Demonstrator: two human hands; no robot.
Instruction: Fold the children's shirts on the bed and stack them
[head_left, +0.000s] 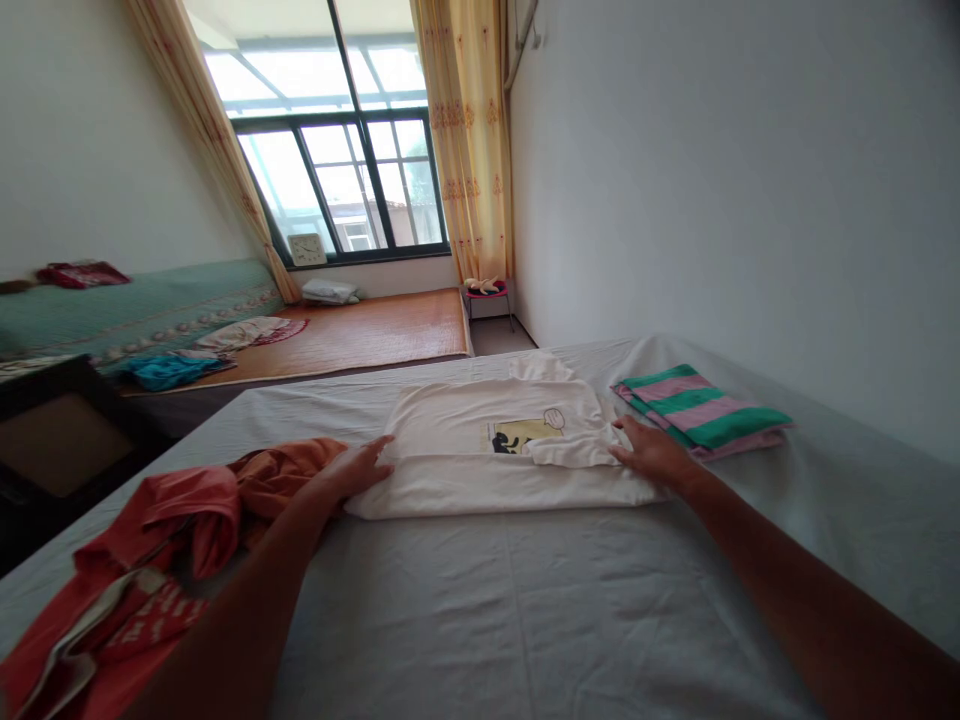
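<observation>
A white T-shirt (pixel 450 420) with a printed panel and a speech bubble lies on the grey-white sheet (pixel 525 620). Its near side is folded over toward the middle, and one short sleeve rests across the print. My left hand (pixel 364 468) touches the left end of the shirt, thumb and index finger apart. At the opposite end, my right hand (pixel 651 453) rests by the neck and the folded sleeve, its fingers also apart. A folded green-and-pink striped garment (pixel 697 405) lies just beyond my right hand. Under and beside my left forearm are crumpled red (pixel 187 510) and orange (pixel 289 470) garments.
A white wall (pixel 720 180) borders the bed on the right. Beyond stands a low platform with a brown mat (pixel 375 325), holding blue cloth (pixel 169 370) and a pillow (pixel 330 291). A dark cabinet (pixel 60 440) is at left; a red stool (pixel 486 290) stands near the curtain.
</observation>
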